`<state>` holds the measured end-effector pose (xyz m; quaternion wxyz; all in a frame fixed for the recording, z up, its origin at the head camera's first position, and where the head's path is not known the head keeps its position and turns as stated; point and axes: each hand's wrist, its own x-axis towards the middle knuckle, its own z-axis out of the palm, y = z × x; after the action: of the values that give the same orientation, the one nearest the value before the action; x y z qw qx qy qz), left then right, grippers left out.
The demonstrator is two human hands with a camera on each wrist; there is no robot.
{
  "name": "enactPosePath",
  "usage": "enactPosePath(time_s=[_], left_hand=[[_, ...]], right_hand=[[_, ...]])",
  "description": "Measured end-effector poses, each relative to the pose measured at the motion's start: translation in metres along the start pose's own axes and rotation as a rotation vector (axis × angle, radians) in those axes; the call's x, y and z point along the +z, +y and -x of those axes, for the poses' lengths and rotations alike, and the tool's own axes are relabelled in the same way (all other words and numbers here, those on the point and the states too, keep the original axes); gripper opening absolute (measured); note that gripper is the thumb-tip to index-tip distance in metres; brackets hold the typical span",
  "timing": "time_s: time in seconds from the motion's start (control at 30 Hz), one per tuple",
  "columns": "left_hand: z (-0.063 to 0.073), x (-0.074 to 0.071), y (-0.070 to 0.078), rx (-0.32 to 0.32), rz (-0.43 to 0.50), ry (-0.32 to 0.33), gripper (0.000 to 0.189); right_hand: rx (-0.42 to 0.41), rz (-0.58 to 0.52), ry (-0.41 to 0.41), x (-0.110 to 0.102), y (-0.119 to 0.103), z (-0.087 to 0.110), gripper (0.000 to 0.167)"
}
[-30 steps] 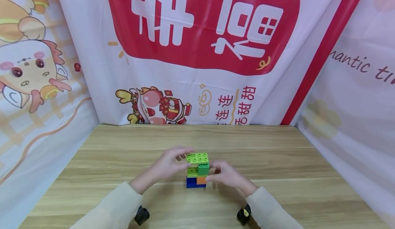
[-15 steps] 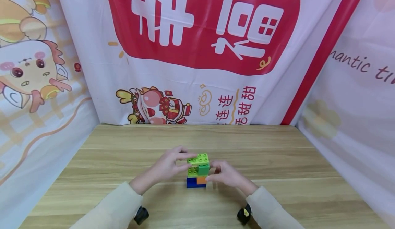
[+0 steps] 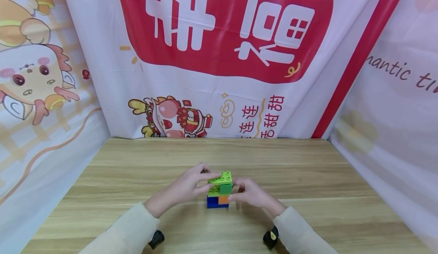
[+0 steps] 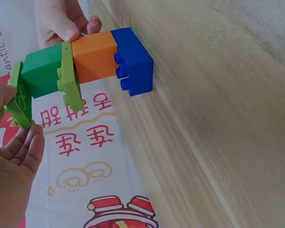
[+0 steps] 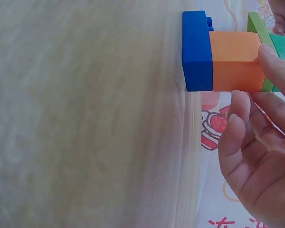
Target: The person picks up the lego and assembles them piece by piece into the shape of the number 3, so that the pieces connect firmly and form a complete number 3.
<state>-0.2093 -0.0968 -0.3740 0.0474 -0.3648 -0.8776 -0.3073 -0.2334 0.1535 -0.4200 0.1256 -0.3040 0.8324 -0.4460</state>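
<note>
A toy building-brick tower stands upright between my hands. At its base is a blue brick, with an orange brick above it. Higher up come a lime plate, a green brick and a second lime plate on top. My left hand pinches the top plate by its left end, thumb and fingers on opposite edges. In the left wrist view that plate looks slanted against the green brick. My right hand steadies the tower from the right, its thumb near the joint of orange brick and lower plate.
The tower rests on a wood-grain table. A printed white and red cloth hangs behind its far edge, and more cloth hangs at both sides. Black wrist devices show under both sleeves.
The left hand has shifted slightly right, its fingers reaching further over the top plate. That plate has moved a little lower, closer to the green brick. The right hand has stayed in place.
</note>
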Motion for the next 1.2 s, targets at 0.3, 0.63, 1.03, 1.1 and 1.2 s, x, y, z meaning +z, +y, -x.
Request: enactPosePath(time_s=[0.3,0.63,1.03,1.1,1.2], left_hand=[[-0.001,0.002,-0.001,0.040,-0.074,-0.013,0.039],[-0.003,-0.002,0.003,0.143,-0.202,-0.017,0.041],[-0.007,-0.006,0.005,0.244,-0.292,-0.054,0.041],[-0.008,-0.007,0.005,0.258,-0.312,-0.058,0.041],[-0.009,-0.009,0.008,0.269,-0.344,-0.072,0.041]], right_hand=[[-0.031,0.006,-0.008,-0.001,0.001,0.000,0.026],[-0.032,-0.031,-0.004,0.000,-0.002,0.001,0.026],[-0.024,-0.015,-0.019,-0.001,0.000,0.000,0.027],[-0.029,-0.012,-0.019,-0.001,0.000,0.000,0.027],[-0.030,-0.010,-0.014,0.000,0.001,0.000,0.027]])
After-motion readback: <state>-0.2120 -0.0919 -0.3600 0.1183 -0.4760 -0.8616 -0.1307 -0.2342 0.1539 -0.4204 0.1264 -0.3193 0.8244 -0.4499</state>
